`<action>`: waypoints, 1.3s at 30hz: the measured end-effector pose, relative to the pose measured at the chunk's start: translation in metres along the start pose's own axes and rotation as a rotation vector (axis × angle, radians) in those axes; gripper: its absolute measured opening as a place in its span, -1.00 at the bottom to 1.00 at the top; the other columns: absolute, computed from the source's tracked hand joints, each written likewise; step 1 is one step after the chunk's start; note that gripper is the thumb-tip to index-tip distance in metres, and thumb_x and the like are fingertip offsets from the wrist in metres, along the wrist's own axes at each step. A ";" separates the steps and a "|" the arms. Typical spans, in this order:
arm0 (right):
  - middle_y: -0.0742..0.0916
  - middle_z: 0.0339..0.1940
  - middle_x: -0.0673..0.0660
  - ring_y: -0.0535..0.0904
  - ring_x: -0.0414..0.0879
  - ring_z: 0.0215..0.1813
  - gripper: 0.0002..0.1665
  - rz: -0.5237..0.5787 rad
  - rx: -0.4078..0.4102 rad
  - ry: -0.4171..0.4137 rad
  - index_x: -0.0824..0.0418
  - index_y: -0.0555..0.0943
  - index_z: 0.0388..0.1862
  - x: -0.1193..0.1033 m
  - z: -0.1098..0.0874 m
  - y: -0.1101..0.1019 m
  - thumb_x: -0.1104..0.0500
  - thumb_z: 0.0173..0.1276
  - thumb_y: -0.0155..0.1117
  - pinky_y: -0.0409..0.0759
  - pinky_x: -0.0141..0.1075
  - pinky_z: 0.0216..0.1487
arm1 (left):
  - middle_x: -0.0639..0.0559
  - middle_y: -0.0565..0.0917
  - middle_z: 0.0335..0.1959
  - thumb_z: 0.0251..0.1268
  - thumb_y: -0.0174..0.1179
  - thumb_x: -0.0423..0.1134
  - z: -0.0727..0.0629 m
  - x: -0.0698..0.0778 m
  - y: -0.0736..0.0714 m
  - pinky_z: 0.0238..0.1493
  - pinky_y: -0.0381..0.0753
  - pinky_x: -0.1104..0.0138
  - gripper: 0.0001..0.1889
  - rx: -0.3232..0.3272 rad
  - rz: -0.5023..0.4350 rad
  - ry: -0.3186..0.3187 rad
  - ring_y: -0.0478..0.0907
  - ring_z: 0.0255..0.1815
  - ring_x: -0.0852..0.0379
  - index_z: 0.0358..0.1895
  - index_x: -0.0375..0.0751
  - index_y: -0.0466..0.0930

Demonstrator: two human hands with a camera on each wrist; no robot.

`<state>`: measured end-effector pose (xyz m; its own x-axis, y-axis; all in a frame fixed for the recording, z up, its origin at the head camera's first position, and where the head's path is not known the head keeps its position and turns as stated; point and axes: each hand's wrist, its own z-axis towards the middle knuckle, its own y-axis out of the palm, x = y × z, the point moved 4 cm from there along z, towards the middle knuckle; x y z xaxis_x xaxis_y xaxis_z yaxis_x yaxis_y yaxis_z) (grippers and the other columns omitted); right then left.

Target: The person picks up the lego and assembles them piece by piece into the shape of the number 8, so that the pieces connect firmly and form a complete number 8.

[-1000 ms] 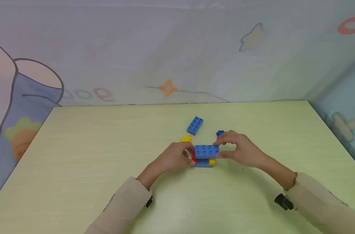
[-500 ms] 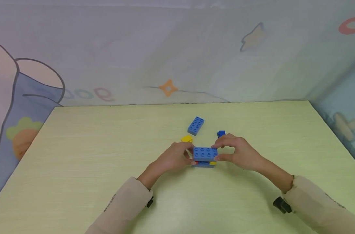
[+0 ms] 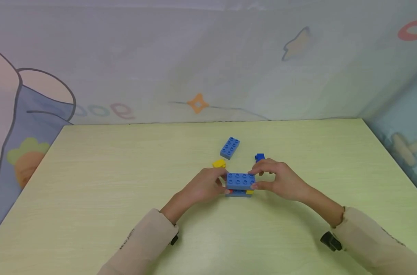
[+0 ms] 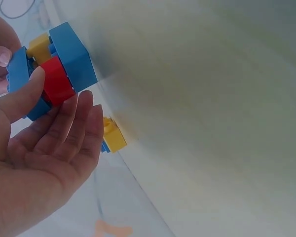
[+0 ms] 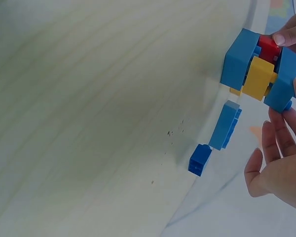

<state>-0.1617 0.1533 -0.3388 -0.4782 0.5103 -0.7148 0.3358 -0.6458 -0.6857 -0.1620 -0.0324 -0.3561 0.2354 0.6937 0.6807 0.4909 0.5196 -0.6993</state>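
A small stack has a blue eight-stud brick at the bottom. On it stand a red brick at the left end and a yellow brick at the right. A second blue eight-stud brick lies over these two; the right wrist view shows a narrow tilt and gap by the yellow one. My left hand pinches the stack's left end, thumb against the red brick. Thumb and fingers of my right hand pinch the upper blue brick's right end.
Behind the stack another blue eight-stud brick lies on the light wooden table. A loose yellow brick sits just beyond my left hand, and a small dark blue brick just beyond my right. A printed cloth hangs behind the table.
The upper blue brick has come down and slightly left in my right hand, covering more of the red and yellow bricks. Over the last half second both hands stay nearly still.
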 end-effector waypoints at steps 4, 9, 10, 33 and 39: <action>0.65 -0.19 0.07 0.47 0.04 -0.17 -0.65 -0.001 -0.007 0.008 0.29 0.63 -0.14 0.000 0.000 0.000 0.28 0.03 0.41 0.50 -0.15 -0.20 | 0.00 0.60 -0.14 0.11 0.28 -0.29 -0.001 0.000 -0.001 -0.18 0.49 0.35 -0.64 -0.004 0.014 0.004 0.50 -0.16 0.09 0.01 -0.27 0.51; 0.64 -0.19 0.07 0.47 0.04 -0.17 -0.65 -0.009 -0.011 0.010 0.30 0.63 -0.14 0.000 0.000 0.000 0.28 0.04 0.41 0.50 -0.16 -0.21 | -0.03 0.60 -0.10 0.12 0.28 -0.26 -0.004 0.003 -0.004 -0.14 0.50 0.32 -0.59 -0.012 0.036 0.023 0.51 -0.12 0.07 0.05 -0.30 0.49; 0.64 -0.20 0.07 0.47 0.04 -0.17 -0.65 -0.015 -0.011 0.006 0.30 0.63 -0.14 -0.001 0.000 0.000 0.28 0.04 0.41 0.50 -0.17 -0.21 | -0.03 0.60 -0.10 0.11 0.28 -0.24 -0.004 0.003 -0.006 -0.14 0.50 0.31 -0.57 -0.008 0.035 0.026 0.51 -0.11 0.07 0.06 -0.30 0.49; 0.66 -0.26 0.05 0.52 0.00 -0.26 -0.66 -0.137 -0.021 -0.108 0.32 0.64 -0.18 -0.009 0.001 0.000 0.31 0.01 0.43 0.49 -0.20 -0.27 | -0.07 0.61 -0.10 0.20 0.20 -0.29 -0.011 0.008 -0.013 -0.18 0.52 0.32 -0.68 0.065 -0.018 0.121 0.55 -0.15 0.05 0.01 -0.31 0.52; 0.66 -0.25 0.04 0.50 0.00 -0.26 -0.66 -0.071 -0.027 -0.065 0.31 0.64 -0.17 -0.004 0.002 -0.001 0.31 0.01 0.42 0.51 -0.23 -0.28 | -0.07 0.61 -0.10 0.20 0.20 -0.29 -0.010 0.009 -0.013 -0.18 0.51 0.31 -0.67 0.062 -0.016 0.111 0.55 -0.15 0.06 0.02 -0.32 0.52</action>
<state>-0.1616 0.1506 -0.3350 -0.5526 0.5157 -0.6548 0.3205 -0.5937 -0.7381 -0.1577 -0.0380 -0.3386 0.3214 0.6275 0.7092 0.4432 0.5622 -0.6983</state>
